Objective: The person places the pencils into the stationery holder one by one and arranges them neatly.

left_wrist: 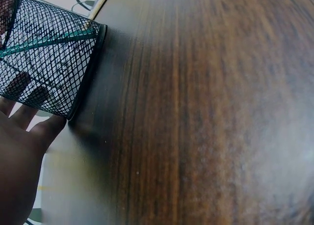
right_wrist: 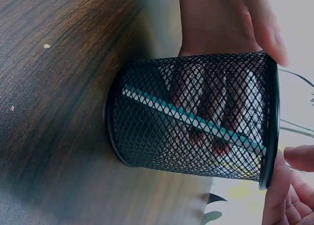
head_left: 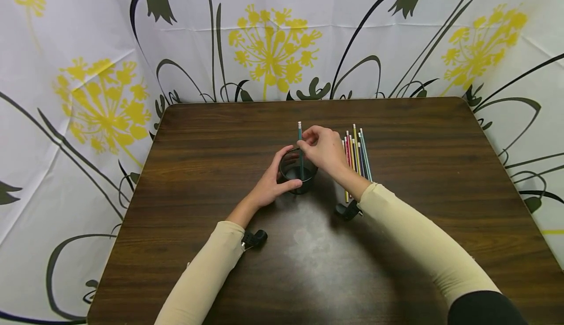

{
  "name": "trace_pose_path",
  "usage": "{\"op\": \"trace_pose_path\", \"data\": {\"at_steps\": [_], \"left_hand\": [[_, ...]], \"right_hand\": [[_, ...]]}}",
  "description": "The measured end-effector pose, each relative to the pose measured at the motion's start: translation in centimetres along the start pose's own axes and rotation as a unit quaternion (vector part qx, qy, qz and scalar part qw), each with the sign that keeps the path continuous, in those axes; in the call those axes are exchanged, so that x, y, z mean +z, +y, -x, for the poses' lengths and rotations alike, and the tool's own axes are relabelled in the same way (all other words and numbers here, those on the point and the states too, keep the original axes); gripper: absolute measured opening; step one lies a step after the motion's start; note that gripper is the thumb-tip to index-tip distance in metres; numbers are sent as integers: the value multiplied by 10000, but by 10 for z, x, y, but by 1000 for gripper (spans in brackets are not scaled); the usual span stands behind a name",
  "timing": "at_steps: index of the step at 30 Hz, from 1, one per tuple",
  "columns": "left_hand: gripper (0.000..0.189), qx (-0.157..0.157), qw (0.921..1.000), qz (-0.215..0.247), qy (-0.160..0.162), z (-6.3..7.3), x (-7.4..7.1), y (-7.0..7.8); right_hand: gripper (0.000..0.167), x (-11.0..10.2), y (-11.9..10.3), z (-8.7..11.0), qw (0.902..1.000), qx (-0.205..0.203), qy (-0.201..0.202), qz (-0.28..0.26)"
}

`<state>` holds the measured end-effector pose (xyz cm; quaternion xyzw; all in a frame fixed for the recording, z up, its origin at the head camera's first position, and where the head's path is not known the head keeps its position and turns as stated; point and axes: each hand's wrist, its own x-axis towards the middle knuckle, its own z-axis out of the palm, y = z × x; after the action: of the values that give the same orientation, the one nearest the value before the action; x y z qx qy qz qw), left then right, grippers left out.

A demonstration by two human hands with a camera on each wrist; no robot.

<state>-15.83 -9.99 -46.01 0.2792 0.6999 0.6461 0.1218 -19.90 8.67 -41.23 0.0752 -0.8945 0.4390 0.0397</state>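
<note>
A black mesh pencil cup (head_left: 310, 182) stands upright on the table. My left hand (head_left: 270, 182) holds it from the left, thumb along the near side and fingers around the far side. Its fingers show through the mesh in the right wrist view. At the rim, my right hand (head_left: 327, 150) pinches a green pencil (head_left: 300, 134) between thumb and fingers. Most of that pencil is inside the cup, slanting down to the base, with its white eraser end up. Through the mesh (right_wrist: 147, 154), no other pencil shows.
Right of the cup, partly behind my right wrist, several coloured pencils (head_left: 355, 156) lie in a loose bundle. They rest on the dark wood table (head_left: 211, 134). A flower-patterned curtain (head_left: 189, 46) hangs along the back and sides. Small black cameras (head_left: 254, 239) sit at both wrists.
</note>
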Motion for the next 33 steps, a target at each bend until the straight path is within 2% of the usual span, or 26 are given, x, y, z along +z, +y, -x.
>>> {"op": "trace_pose_path", "data": {"at_steps": [5,9,13,17,20,24,33], "left_hand": [[80,64,10000,-26,20,0,0,0],[79,142,9998,-108,86,-1,-1,-2],[80,159,9997,-132,102,-1,0,-2],[81,160,9998,-90,85,-1,0,-1],[82,192,9998,-65,68,-1,1,-1],[82,219,9997,-36,59,-1,1,-1],[81,239,9997,-55,45,-1,1,-2]], "right_hand": [[20,-7,3,-1,9999,5,28,-151],[20,-22,14,-6,9996,193,128,-145],[20,-44,40,-12,9982,485,332,119],[22,-63,77,-13,9899,1029,479,853],[24,-73,102,-9,9793,1438,376,1373],[28,-79,124,-3,9717,1726,103,1612],[28,-82,137,2,9664,1980,-307,1610]]}}
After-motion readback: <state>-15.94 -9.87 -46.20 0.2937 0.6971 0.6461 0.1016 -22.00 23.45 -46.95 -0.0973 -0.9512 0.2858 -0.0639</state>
